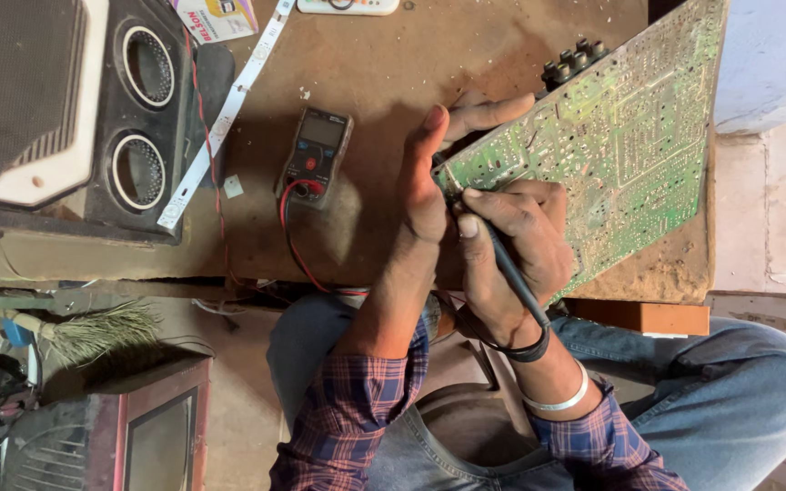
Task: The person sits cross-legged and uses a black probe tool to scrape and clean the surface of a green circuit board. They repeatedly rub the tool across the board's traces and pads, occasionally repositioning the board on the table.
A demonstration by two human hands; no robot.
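A large green circuit board [620,145] lies solder-side up on the wooden table [393,55], reaching past its right edge. My left hand [434,164] grips the board's near left corner, thumb raised and fingers under the edge. My right hand [516,241] holds a thin dark probe [511,273] like a pen, its tip touching the board at that same corner. A small dark multimeter [317,155] lies on the table to the left, its red and black leads running off the near edge towards my lap.
A black speaker cabinet [93,109] with two round ports stands at the left. A white LED strip [225,114] crosses the table beside it. Black knobs [575,59] sit at the board's far edge. A broom [93,332] and an old television set [138,436] lie on the floor.
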